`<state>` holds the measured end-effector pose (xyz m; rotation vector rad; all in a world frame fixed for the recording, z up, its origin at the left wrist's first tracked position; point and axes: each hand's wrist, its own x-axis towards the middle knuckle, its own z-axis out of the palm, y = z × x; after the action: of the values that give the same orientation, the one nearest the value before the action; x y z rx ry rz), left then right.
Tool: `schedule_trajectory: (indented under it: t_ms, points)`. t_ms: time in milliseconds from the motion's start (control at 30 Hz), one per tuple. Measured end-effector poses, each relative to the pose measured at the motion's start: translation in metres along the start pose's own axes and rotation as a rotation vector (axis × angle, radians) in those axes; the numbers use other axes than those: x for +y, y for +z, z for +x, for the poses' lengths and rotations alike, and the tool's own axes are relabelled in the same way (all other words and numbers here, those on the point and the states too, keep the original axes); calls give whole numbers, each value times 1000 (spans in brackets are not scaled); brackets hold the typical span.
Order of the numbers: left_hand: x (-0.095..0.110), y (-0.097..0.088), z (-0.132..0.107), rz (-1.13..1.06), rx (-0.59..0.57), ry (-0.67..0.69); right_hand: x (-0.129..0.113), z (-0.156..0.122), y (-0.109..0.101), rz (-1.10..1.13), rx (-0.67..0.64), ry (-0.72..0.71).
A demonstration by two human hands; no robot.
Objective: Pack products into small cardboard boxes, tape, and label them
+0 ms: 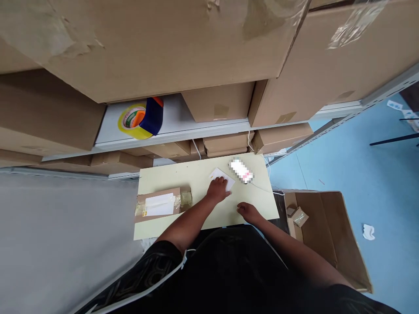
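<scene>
My left hand (218, 190) is on a small white sheet of paper (231, 183), on the pale table (196, 174). Its fingers lie curled over the sheet, and the thumb sits at the near edge. My right hand (248, 213) is closed over the table's front edge, its fingertips pinched together; whether anything is between them is too small to tell. Past the paper, to the right, lies a phone-like object (241, 170), blurred out, with a white cable. A flat cardboard parcel (139, 209) with clear tape and a white label (159, 205) lies on the left.
A shelf (183, 126) behind the table carries large cardboard boxes (170, 48), which overhang the workspace. A blue tape dispenser (154, 117) with a yellow roll (125, 124) stands on it. At right, an open carton (322, 218) holds a small taped box (299, 216).
</scene>
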<state>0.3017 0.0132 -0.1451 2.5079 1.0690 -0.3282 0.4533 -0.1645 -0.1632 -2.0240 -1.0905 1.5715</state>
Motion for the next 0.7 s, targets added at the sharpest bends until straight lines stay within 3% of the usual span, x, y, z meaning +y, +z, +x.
schedule_trajectory:
  t_ms: [133,267,400,500,700]
  points:
    - [8,4,-2,10,21,-82,3,1,-1,-55,-56,-1]
    - [-12,-15,3,13,122,-230,3,4,-2,-96,-61,-1]
    - [-22,-19,5,36,35,-45,-2,11,1,-86,-44,-20]
    - [-7,-8,2,44,-37,43,-8,15,3,-63,-20,-31]
    - [18,1,-2,5,-28,-39,-5,15,2,-52,-22,-19]
